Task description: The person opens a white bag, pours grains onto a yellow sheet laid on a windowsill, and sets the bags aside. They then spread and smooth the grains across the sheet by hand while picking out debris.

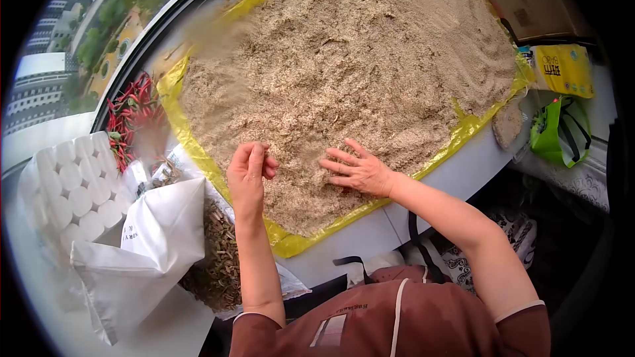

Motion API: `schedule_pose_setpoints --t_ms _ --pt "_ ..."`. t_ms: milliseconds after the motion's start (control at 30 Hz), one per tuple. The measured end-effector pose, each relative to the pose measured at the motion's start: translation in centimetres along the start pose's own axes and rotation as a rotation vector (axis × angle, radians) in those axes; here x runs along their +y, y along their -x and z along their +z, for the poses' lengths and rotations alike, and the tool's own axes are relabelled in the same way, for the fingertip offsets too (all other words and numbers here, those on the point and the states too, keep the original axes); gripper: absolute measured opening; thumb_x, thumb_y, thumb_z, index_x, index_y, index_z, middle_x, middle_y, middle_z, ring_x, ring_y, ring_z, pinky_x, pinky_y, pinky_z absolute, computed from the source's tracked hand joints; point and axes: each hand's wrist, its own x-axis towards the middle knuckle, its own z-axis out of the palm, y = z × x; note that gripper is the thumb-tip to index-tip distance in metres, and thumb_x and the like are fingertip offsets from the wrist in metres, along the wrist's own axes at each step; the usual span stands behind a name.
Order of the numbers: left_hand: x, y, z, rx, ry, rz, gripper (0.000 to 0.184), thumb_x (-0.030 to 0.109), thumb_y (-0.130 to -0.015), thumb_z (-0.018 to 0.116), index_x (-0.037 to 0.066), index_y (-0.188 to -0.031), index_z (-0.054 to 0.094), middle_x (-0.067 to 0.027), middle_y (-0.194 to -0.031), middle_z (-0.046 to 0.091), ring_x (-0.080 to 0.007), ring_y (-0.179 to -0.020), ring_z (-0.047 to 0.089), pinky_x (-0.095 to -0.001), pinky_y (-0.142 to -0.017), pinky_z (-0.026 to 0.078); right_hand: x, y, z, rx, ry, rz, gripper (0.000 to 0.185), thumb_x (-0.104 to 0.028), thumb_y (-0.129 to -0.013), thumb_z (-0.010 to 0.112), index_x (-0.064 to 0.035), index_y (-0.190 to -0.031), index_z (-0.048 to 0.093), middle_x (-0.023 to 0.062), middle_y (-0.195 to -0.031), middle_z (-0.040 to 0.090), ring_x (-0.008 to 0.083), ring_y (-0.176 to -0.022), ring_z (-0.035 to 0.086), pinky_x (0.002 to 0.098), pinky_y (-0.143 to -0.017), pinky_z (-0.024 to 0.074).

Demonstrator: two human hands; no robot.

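Note:
A wide heap of pale, flaky, grain-like material lies spread over a yellow plastic sheet. My right hand rests on the near part of the heap, fingers spread and palm down. To its left, my left hand is held over the heap's near left edge, thumb and fingers pressed together. Whatever may be between those fingertips is too small to make out. Darker bits are scattered through the material, and ridged swirls mark its far right side.
Red chillies lie by the window at left. Nearer are a white paper-roll pack, a white bag and dried brown pieces. On the right are a cardboard box, a yellow packet and a green bag.

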Motion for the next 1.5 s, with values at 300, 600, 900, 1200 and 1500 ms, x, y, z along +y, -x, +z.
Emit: schedule_pose_setpoints --t_ms 300,600,900,1200,1500 --pt "-8.9 17.6 -19.5 0.668 -0.9 -0.034 0.014 0.007 -0.086 0.059 -0.002 -0.097 0.06 -0.008 -0.083 0.06 -0.0196 -0.078 0.058 -0.0303 -0.069 0.047 8.7 -1.5 -5.8 0.281 0.042 0.578 0.045 -0.015 -0.084 0.06 -0.0266 -0.126 0.049 0.0076 -0.134 0.044 0.0281 -0.126 0.035 0.042 -0.103 0.0326" --pt "-8.9 15.5 -2.5 0.215 -0.904 -0.07 0.077 0.009 -0.074 0.071 0.008 -0.138 0.028 -0.0177 -0.126 0.041 -0.0296 -0.09 0.058 -0.0405 -0.078 0.049 4.3 6.9 -4.0 0.21 -0.205 1.088 0.079 -0.026 -0.07 0.077 -0.0098 -0.136 0.035 0.0135 -0.114 0.043 0.0306 -0.1 0.051 0.0391 -0.082 0.0471" --pt "-5.6 1.3 4.0 0.228 -0.879 -0.231 0.092 0.019 -0.073 0.073 0.009 -0.144 0.015 -0.0246 -0.136 0.028 -0.043 -0.11 0.049 -0.0424 -0.09 0.045 3.8 -5.0 -5.1 0.098 -0.258 0.923 0.077 -0.026 -0.07 0.078 -0.0171 -0.135 0.038 0.0122 -0.105 0.043 0.0245 -0.084 0.055 0.0358 -0.071 0.0498" --pt "-3.9 -4.2 2.9 -0.216 -0.4 -0.027 0.048 0.001 -0.073 0.067 0.004 -0.118 0.051 -0.0132 -0.11 0.056 -0.0237 -0.089 0.061 -0.0349 -0.073 0.052 4.3 -10.4 -5.1 0.185 -1.317 0.815 0.052 -0.005 -0.071 0.066 -0.0058 -0.122 0.053 0.0121 -0.106 0.059 0.0159 -0.094 0.059 0.033 -0.08 0.0497" --pt "-2.4 -2.8 -0.3 -0.03 -0.38 0.122 0.017 -0.002 -0.084 0.056 0.004 -0.099 0.061 -0.0067 -0.084 0.062 -0.0144 -0.073 0.062 -0.0252 -0.059 0.052 4.8 -7.9 -11.3 0.099 -1.112 0.723 0.03 0.001 -0.08 0.056 -0.0067 -0.109 0.062 0.0039 -0.098 0.066 0.013 -0.089 0.06 0.0297 -0.082 0.0484"
